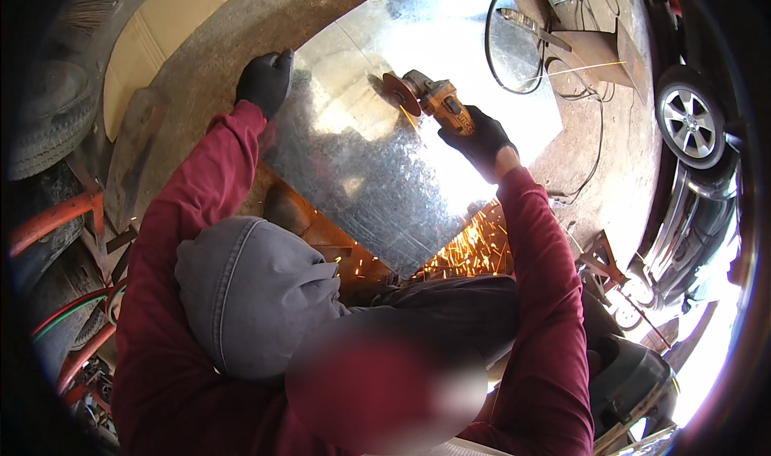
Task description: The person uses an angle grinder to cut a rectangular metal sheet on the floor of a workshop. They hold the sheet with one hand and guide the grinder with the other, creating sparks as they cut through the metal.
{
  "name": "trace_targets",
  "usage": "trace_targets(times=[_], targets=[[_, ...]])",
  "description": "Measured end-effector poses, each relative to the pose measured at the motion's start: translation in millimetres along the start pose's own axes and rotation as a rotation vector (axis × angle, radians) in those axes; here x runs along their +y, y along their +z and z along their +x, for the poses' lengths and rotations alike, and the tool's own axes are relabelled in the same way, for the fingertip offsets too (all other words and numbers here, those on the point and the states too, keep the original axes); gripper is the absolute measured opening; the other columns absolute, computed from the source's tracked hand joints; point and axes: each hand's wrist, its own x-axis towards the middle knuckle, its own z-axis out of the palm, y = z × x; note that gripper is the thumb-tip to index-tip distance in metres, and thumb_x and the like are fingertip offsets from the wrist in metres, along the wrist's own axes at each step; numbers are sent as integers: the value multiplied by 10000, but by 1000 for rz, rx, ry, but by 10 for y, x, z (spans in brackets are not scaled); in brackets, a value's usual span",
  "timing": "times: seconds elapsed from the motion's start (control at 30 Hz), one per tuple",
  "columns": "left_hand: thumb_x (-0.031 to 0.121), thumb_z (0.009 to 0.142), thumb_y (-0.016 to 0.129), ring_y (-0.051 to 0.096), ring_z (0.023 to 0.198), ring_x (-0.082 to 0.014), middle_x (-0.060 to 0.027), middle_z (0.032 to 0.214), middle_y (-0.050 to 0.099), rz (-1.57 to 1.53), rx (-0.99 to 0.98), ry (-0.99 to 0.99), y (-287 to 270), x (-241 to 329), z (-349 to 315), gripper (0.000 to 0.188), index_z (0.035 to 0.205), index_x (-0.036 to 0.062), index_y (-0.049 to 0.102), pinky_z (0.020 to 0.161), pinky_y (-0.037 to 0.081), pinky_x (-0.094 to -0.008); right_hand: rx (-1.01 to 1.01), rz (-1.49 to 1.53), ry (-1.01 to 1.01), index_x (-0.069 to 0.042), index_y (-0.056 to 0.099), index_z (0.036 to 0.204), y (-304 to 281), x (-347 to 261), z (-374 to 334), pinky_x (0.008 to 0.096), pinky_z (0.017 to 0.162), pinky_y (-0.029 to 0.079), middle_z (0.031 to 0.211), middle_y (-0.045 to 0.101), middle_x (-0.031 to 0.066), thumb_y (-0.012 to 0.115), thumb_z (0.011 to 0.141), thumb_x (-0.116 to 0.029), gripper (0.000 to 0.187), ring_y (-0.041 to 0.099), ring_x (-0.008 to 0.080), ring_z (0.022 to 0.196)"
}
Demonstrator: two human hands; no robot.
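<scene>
Meanwhile right hand [484, 141] grips grinder [434, 99] on steel sheet [377, 159].

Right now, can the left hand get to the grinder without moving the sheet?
Probably yes. The left hand rests gloved on the metal sheet's left edge, and the grinder, held in the right hand, sits across bare sheet with nothing between. The spinning disc faces that side, though.

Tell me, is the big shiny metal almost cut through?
Not that I can tell. The grinder disc is biting the metal sheet well in from its edges, and sparks fly out at the near edge. The right hand holds the grinder; the left hand presses the sheet's far-left edge. No piece has come off, so cutting remains.
</scene>
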Motion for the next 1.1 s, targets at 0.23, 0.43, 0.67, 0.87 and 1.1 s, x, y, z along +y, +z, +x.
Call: trace_targets(times=[0.23,0.43,0.67,0.87,1.1], targets=[[411,1098,526,637,741,-448,-266,805,665,-2,23,26,-1,3,-17,519,878,-29,692,755,504,-491,-33,-11,10,-23,648,1349,-24,-127,12,357,903,575,1139,774,139,818,931,-391,582,737,214,1010],[397,1100,521,635,750,-458,-267,809,668,-3,21,17,16,32,-20,505,876,-22,691,762,504,-495,2,-22,43,-32,645,1368,26,-36,39,372,904,580,1137,775,149,827,916,-404,613,748,239,1018],[397,1101,515,635,746,-465,-266,799,665,-14,28,15,0,25,-30,509,860,-19,680,756,497,-507,-5,-37,51,-35,645,1378,21,-132,75,383,917,580,1143,775,161,822,914,-421,629,750,261,1032],[392,1101,514,626,743,-468,-266,785,654,30,24,72,-21,22,-31,510,834,-16,663,750,496,-507,4,-6,-5,-38,647,1373,-6,-187,56,389,925,582,1145,776,175,818,918,-422,619,755,290,1047],[432,1087,533,662,806,-446,-263,839,680,-12,-24,-13,-33,70,-32,516,896,-18,697,778,520,-493,15,-32,-22,-29,642,1346,68,-82,171,357,895,579,1151,762,137,826,947,-328,531,731,216,1007]])
